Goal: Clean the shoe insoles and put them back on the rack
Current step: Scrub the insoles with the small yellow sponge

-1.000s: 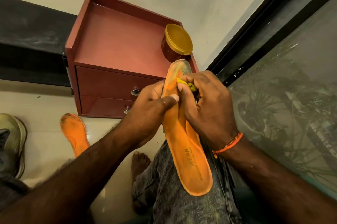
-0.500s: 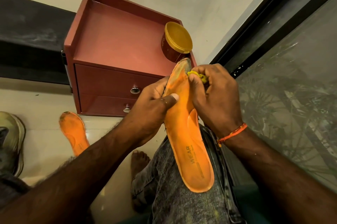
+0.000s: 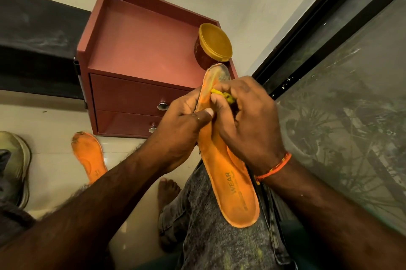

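**Grimy toe end lies just beyond the rubbing hand**

Pale wall and floor tiles back the scene, with a dark-framed window [image 3: 342, 116] on the right-hand side and a red drawer cabinet [image 3: 140, 65] beyond the hands, a yellow-lidded jar [image 3: 214, 46] standing at its near right corner.

Across the person's lap lies the orange insole [image 3: 228, 184], its long axis running from the heel, on the grey trouser leg [image 3: 211, 239] near the body, up and away to the toe, which stands free just below the jar. The left hand [image 3: 182, 120] grips the insole's left edge about two-thirds of the way up, thumb pressed across the top face. The right hand [image 3: 246, 120] is curled tightly round a small yellow cloth [image 3: 222, 95] and presses it onto the insole, directly beside the left thumb and slightly farther out toward the toe.

Grey dirt shows on the toe end, just past the cloth along the long axis; below both grips the surface looks cleaner. Judging from this, the rubbing needs to travel outward along the insole, and the right hand, already the nearer one to the soiled patch, is placed for it while the left steadies.

A second insole [image 3: 89, 155] lies on the floor well to the left of both grips, its toe also dirty, beside a shoe [image 3: 15, 166].
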